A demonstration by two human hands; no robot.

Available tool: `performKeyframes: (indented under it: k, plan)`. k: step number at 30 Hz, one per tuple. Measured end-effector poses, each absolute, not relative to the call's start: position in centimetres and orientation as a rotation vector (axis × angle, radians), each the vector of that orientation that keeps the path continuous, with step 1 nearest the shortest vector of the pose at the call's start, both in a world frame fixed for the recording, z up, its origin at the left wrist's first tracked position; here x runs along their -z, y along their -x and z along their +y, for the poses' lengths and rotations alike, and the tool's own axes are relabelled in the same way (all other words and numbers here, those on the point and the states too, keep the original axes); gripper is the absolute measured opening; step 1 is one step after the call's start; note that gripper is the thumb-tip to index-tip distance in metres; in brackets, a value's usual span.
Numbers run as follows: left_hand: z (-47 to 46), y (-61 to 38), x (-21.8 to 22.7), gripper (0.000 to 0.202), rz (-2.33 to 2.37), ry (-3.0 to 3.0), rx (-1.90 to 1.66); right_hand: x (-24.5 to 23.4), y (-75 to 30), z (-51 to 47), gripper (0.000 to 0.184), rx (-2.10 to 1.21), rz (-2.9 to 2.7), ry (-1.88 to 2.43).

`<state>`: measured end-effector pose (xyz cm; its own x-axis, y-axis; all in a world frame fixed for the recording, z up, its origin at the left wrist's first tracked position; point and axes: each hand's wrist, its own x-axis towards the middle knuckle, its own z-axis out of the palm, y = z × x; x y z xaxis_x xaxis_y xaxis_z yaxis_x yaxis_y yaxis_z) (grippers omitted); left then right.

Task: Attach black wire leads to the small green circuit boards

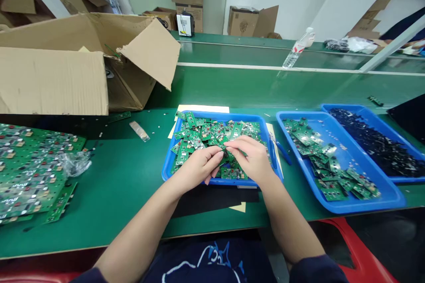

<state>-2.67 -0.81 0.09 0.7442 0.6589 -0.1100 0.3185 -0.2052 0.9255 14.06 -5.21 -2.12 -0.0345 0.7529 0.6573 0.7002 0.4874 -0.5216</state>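
Note:
Both hands meet over a blue tray [165,166] heaped with small green circuit boards [217,130]. My left hand [201,166] is closed, with thumb and fingers pinching what looks like a small circuit board, mostly hidden by the fingers. Against it, the fingertips of my right hand [250,157] are pinched together at a tiny dark part that I cannot make out. Just right of this tray lie blue-handled pliers [283,152].
A second blue tray [381,203] with circuit boards stands to the right, beside a blue tray of small black parts [375,141]. Large board panels [29,163] and a crumpled clear bag [75,163] lie left. Behind them is an open cardboard box [53,82]. A water bottle [297,48] stands on the ledge.

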Motion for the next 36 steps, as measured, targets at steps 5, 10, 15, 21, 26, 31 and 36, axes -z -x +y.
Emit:
performKeyframes:
  k: [5,10,15,21,26,31,36]
  plan:
    - [-0.7,2.9,0.1,0.034,0.841,-1.878,-0.524,1.9,-15.5,-5.1,0.037,0.104,-1.476,1.198]
    - [0.0,3.6,0.6,0.037,0.842,-1.973,-0.852,1.5,-17.6,-5.5,0.016,0.296,-0.929,1.125]
    - [0.0,3.5,1.0,0.04,0.727,-2.202,-0.89,1.2,-15.0,-5.9,0.01,-0.234,-1.486,1.187]
    - [-0.3,3.2,1.4,0.036,0.647,-2.249,-0.926,1.8,-12.6,-6.0,0.007,-0.43,-1.402,1.197]
    - [-0.1,3.3,1.0,0.033,0.629,-2.254,-0.978,1.8,-12.8,-6.0,0.007,-0.509,-1.375,1.183]
    - [-0.1,3.4,0.7,0.035,0.593,-2.288,-0.96,1.8,-12.8,-6.0,0.004,-0.433,-1.338,1.192]
    - [-0.2,3.4,0.6,0.035,0.589,-2.302,-0.96,1.7,-12.9,-5.9,0.007,-0.297,-1.448,1.122]
